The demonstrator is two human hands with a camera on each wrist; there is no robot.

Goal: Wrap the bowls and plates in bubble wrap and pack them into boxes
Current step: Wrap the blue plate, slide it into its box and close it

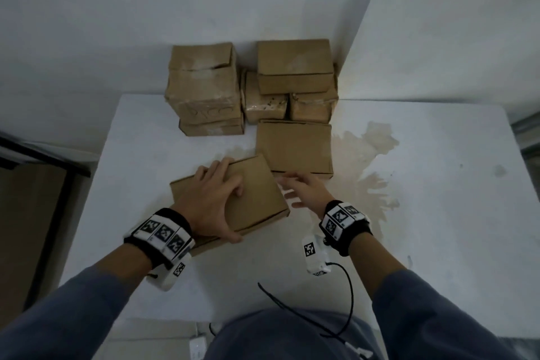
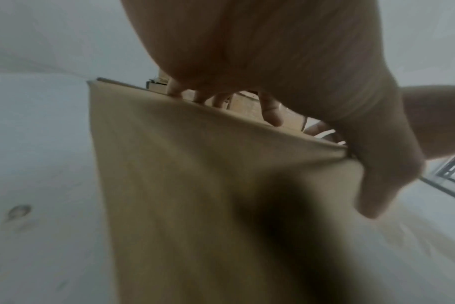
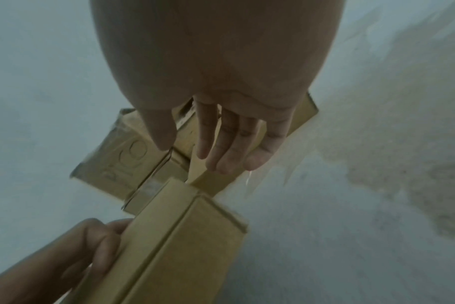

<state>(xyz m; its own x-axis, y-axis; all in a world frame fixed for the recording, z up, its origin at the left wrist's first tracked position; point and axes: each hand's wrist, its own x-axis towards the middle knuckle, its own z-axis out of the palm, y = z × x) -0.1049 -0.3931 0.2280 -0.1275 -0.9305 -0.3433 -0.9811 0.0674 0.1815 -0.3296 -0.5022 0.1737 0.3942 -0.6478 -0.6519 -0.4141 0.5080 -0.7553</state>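
Four fingers (image 1: 225, 175) of the left hand (image 1: 210, 202) curl over the far edge of a flat cardboard box (image 1: 254, 190), and the thumb hooks the near edge, so the hand grips the box across its closed lid. In the left wrist view the same box (image 2: 195, 195) fills the frame, its top edge pinched under the fingertips (image 2: 271, 115). That box sits askew on the white table (image 1: 423, 213), near the front and left of centre.

The right hand (image 1: 304, 190) hovers just beside the box's right corner, fingers straight and spread, holding nothing. In the right wrist view its fingers (image 3: 229, 148) point down toward the boxes without clearly touching any.

Just behind the right hand lies a second flat box (image 1: 295, 146), closed. Further back, against the wall corner, stand two stacks of boxes: a left stack (image 1: 204, 88) with a dented, taped top carton, and a right stack (image 1: 295, 67) resting on two smaller cartons. A brownish stain (image 1: 371, 161) spreads over the table to the right. Both wrists wear black bands with printed markers (image 1: 163, 234), and a black cable (image 1: 347, 295) trails from the right one. No bowls, plates or bubble wrap show; what the boxes hold cannot be told.
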